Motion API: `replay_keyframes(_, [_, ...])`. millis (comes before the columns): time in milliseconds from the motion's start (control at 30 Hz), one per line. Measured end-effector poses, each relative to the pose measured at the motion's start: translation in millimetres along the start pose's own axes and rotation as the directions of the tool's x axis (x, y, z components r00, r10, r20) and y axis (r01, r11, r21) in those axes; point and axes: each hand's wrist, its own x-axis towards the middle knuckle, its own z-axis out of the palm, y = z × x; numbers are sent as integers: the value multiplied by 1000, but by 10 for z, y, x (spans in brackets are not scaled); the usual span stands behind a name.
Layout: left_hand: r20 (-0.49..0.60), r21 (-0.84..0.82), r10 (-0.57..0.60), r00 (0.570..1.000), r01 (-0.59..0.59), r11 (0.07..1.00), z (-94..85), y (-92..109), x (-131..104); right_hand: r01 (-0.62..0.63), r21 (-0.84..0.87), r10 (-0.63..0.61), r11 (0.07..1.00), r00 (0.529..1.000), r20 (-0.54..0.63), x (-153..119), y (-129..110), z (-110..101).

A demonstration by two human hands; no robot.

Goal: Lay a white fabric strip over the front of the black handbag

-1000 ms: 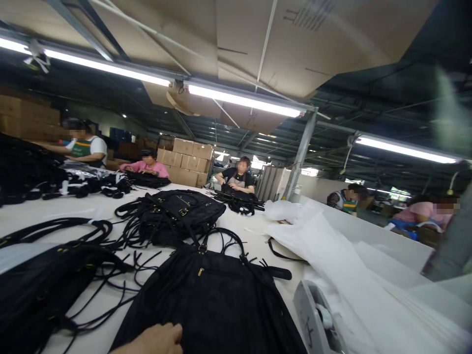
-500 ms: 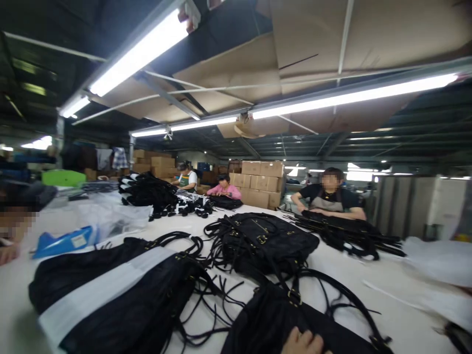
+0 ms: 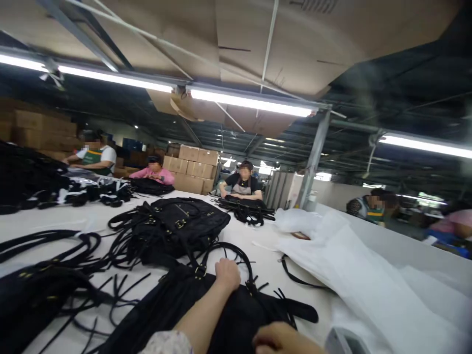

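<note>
A black bag (image 3: 236,314) with looped handles and gold-coloured rings lies on the white table right in front of me. My left hand (image 3: 227,273) reaches over its upper edge beside the handle, its fingers curled down and mostly hidden. At the bottom, my right hand (image 3: 276,339) rests by the bag's lower right part, blurred, with its fingers bent; what it holds, if anything, cannot be made out. Beyond lies another black bag (image 3: 184,221) with buckles and thin straps. At the left edge is a further black bag (image 3: 33,300).
White plastic sheeting (image 3: 342,250) spreads over the table's right side. A black strap (image 3: 302,278) lies beside it. Black bags and parts are heaped at the far left. Several people work around the tables, with cardboard boxes (image 3: 191,167) behind.
The view has swung right, bringing in the white sheeting. My left arm now stretches across the near bag, and both hands show where only one set of fingers showed before.
</note>
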Motion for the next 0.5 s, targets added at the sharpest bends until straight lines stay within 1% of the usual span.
replay_keyframes(33, [-23, -16, -56, 998, 56, 998, 89, 25, 30, 0, -1, 0, 1000, 1000, -20, 157, 17, -102])
replay_keyframes(100, [-53, -58, -161, 986, 158, 986, 247, 21, 91, -57, -7, 56, 998, 992, -116, 496, 54, -231])
replay_keyframes(167, [-58, -105, -233, 971, 226, 968, 357, -32, 183, -171, 3, 168, 985, 962, -215, 805, 109, -231])
replay_keyframes(233, [-41, -149, -254, 966, 246, 958, 416, -108, 290, -282, 34, 282, 959, 927, -246, 1046, 172, -115])
replay_keyframes(333, [-35, -203, -227, 973, 216, 955, 455, -207, 387, -397, 86, 405, 914, 881, -245, 1285, 224, 136])
replay_keyframes(400, [-64, -241, -205, 977, 184, 953, 470, -250, 380, -441, 99, 452, 892, 856, -250, 1389, 224, 262])
replay_keyframes(500, [-112, -327, -191, 975, 146, 934, 475, -294, 327, -463, 123, 478, 878, 833, -277, 1497, 205, 348])
